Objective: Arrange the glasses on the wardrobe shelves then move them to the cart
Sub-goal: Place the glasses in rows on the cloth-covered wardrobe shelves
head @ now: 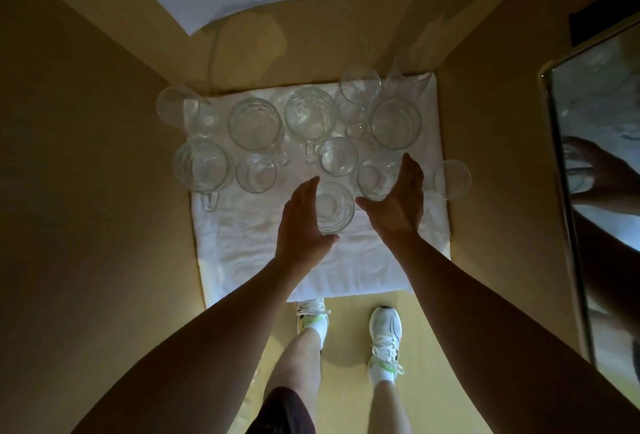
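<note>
we see the left hand [304, 217] curled around the near side of a clear glass [335, 207], thumb under its near edge and fingers up along its left wall, so it is grasping that glass. the right hand [398, 198] reaches in just beside it, fingers straight and together, its palm against the side of a second glass [375, 177]; the fingers are released rather than wrapped round it. both glasses stand upright on a white cloth [270, 253] spread over the wardrobe shelf [391, 295]. behind the hands, the rest of the glasses [254, 124] stand upright on the cloth in rough rows, several of them mugs with handles, some touching their neighbours. one stemmed glass [453, 179] stands at the right edge of the cloth, another [173, 106] at the far left corner. the wardrobe's tan side walls [86, 156] close in on both sides. to the far right a mirror [602, 163] reflects a hand and glassware. below the shelf edge we see two legs and white shoes [385, 329] on a yellowish floor [346, 381].
</note>
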Motion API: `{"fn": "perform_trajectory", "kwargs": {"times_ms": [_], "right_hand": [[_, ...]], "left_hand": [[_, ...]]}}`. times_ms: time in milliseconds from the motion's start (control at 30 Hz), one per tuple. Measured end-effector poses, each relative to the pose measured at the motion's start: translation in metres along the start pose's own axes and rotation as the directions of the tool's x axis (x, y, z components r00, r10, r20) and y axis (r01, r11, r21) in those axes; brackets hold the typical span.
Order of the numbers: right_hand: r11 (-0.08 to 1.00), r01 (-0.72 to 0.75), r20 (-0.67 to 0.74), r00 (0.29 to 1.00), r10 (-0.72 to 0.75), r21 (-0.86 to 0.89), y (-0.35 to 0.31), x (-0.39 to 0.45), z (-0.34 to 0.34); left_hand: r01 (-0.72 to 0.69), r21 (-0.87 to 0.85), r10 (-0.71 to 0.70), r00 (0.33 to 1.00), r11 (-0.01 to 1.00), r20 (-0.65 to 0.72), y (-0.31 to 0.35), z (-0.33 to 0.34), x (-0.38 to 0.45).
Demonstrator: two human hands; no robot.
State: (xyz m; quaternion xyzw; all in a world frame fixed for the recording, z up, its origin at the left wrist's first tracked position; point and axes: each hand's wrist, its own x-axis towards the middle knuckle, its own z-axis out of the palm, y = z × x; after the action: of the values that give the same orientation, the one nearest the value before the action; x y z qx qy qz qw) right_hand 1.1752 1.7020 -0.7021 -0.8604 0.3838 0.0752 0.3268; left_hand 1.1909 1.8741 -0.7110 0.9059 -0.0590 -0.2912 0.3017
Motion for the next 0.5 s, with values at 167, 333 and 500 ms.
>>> {"fn": "perform_trajectory", "kwargs": {"times_ms": [167, 333, 500], "right_hand": [[0.998, 0.032, -0.048, 0.998, -0.03, 0.056, -0.001, -0.004, -0.003], [0.997, 0.069, -0.053, 0.996, -0.066, 0.04, 0.004, -0.021, -0.005], [0.999, 0.02, -0.021, 1.0, -0.019, 0.044, -0.004, -0.041, -0.016]], "left_hand": [[-0.04, 0.029, 0.041, 0.998, 0.999, -0.037, -0.001, -0.005, -0.007], [-0.02, 0.035, 0.02, 1.0, 0.999, -0.01, -0.01, -0.016, -0.027], [0.005, 0.039, -0.004, 1.0, 0.999, -0.026, -0.015, -0.034, -0.048]]}}
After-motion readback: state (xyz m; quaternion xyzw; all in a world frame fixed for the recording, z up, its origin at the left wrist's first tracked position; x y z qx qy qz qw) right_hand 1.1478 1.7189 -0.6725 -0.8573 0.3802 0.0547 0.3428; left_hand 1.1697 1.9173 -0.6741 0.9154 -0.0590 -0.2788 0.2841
